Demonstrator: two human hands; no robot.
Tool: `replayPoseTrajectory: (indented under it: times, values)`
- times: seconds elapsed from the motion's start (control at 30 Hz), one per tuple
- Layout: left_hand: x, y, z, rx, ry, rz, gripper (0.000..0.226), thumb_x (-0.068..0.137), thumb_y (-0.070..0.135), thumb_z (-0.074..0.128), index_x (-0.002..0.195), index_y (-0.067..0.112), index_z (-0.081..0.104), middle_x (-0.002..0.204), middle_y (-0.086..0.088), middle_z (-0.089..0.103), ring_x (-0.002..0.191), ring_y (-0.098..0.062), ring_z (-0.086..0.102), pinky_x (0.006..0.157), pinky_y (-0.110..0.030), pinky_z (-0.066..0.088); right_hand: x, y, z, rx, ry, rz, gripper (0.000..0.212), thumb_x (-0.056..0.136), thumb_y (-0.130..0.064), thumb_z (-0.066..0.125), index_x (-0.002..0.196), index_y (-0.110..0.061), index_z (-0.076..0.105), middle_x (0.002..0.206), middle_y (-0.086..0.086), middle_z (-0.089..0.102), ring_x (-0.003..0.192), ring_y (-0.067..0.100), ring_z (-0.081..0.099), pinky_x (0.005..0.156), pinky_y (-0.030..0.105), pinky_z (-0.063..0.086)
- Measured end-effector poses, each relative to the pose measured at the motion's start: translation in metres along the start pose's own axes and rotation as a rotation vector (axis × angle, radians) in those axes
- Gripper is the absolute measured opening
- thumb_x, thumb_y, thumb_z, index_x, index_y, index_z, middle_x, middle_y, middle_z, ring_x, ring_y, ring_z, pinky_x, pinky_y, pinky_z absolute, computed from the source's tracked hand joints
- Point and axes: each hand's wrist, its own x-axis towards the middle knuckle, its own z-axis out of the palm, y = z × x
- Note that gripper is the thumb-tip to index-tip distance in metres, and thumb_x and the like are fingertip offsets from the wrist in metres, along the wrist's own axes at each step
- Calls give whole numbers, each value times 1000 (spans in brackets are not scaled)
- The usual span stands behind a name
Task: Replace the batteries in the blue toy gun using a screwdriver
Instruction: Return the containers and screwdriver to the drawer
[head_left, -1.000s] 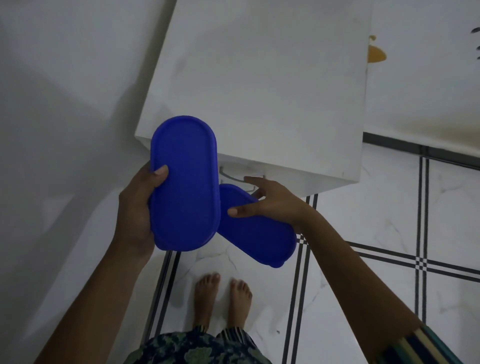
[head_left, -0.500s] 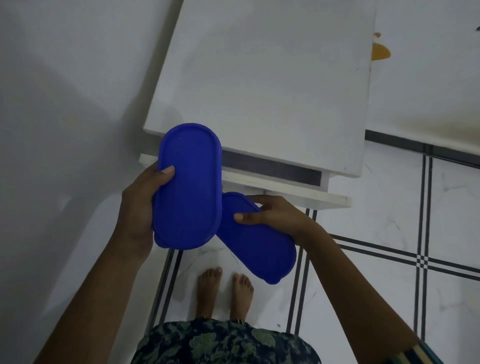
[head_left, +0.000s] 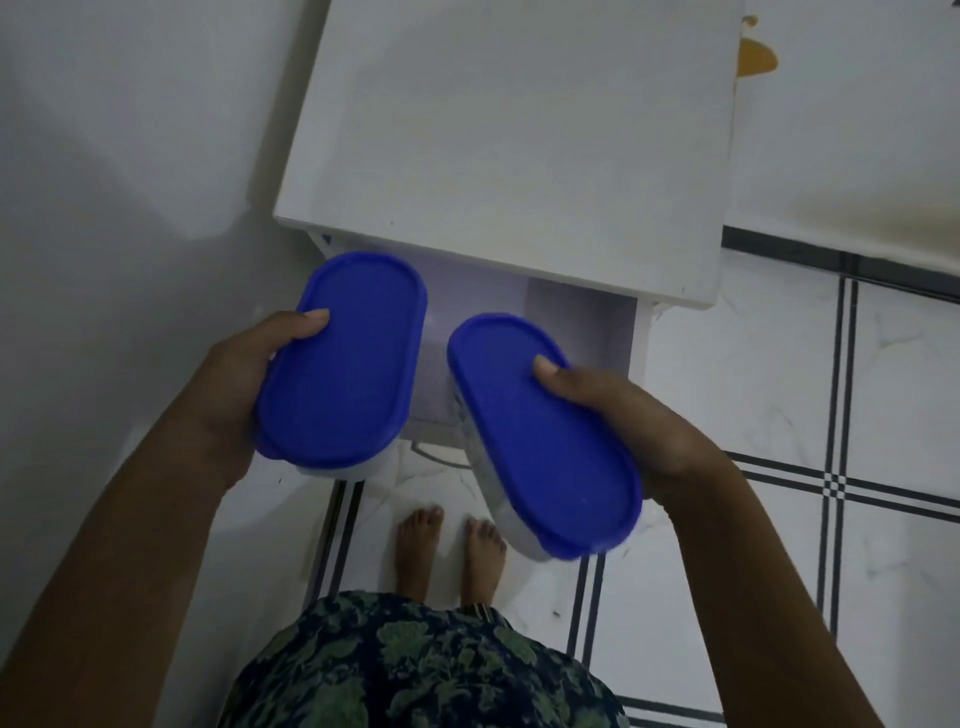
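Standing at the front edge of the white cabinet (head_left: 509, 130), the person holds one blue-lidded container (head_left: 340, 358) in the left hand (head_left: 234, 395) and another (head_left: 540, 431) in the right hand (head_left: 623, 421) — thumbs pressed on the lids, fingers wrapped beneath, above the open drawer (head_left: 582, 332). No toy gun, screwdriver or batteries show anywhere. Best to set both tubs level on the cabinet top, well in from its edge, before opening either — tilted, the right one could spill.

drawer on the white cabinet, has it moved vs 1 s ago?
Yes. The drawer has slid out toward the person: it was flush under the cabinet top a second ago; now its interior shows behind the two blue-lidded containers.
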Motion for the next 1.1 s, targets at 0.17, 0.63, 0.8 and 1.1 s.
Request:
replayPoseTrajectory:
  times: [0.17, 0.63, 0.8, 1.1]
  values:
    - [20, -7, 29, 13, -12, -59, 33, 88, 36, 60, 117, 18, 64, 106, -4, 73, 92, -24, 71, 58, -30, 58, 28, 3, -13, 140, 341, -145, 32, 95, -35, 59, 118, -14, 62, 113, 9, 71, 102, 30, 69, 74, 40, 58]
    - [87, -38, 68, 340, -65, 103, 46, 91, 39, 59, 130, 14, 55, 118, -6, 65, 104, -25, 64, 81, -37, 54, 83, 33, -37, -143, 830, -375, 33, 104, -35, 40, 123, -12, 54, 104, -1, 59, 94, 16, 58, 72, 26, 50]
    - [91, -47, 67, 423, -33, 122, 46, 94, 39, 55, 134, 18, 49, 116, -2, 61, 101, -20, 61, 87, -41, 54, 93, 40, -38, -195, 844, -373, 27, 105, -32, 38, 116, -15, 55, 100, 0, 60, 92, 18, 58, 76, 31, 51]
    - [93, -58, 63, 582, 54, 131, 15, 95, 31, 53, 104, 19, 54, 89, 9, 56, 81, -10, 56, 65, -27, 47, 94, 41, -41, -452, 947, -398, 31, 104, -17, 42, 130, -4, 50, 106, 5, 60, 79, 9, 53, 58, 11, 37]
